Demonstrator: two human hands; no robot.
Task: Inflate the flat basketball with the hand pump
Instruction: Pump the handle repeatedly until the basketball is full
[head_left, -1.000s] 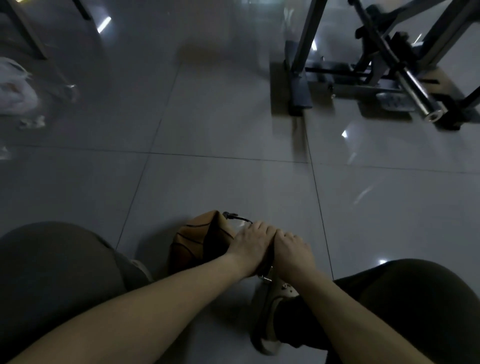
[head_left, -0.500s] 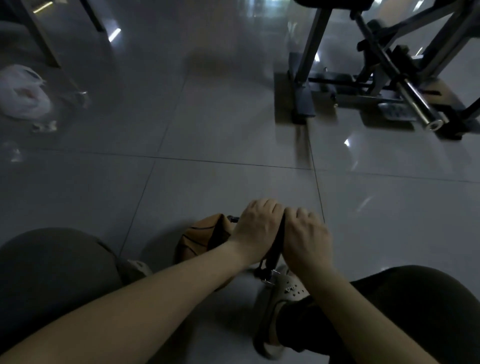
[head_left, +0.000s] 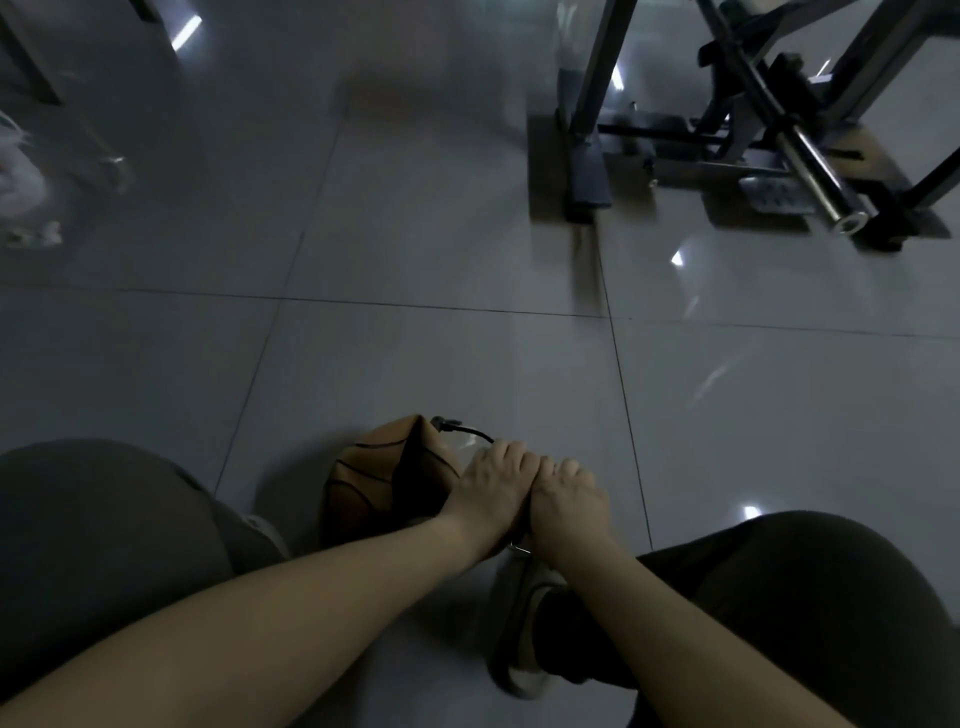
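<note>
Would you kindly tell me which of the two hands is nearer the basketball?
The left hand, right beside the basketball; the right hand sits beyond it, farther from the ball.

Left hand (head_left: 491, 493), right hand (head_left: 569, 506) touching, curled over pump (head_left: 519, 545); dented basketball (head_left: 374, 478) alongside.

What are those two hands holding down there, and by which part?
The left hand and right hand both grip the hand pump by its top handle, side by side, fingers curled over it. The basketball beside them is not gripped.
</note>
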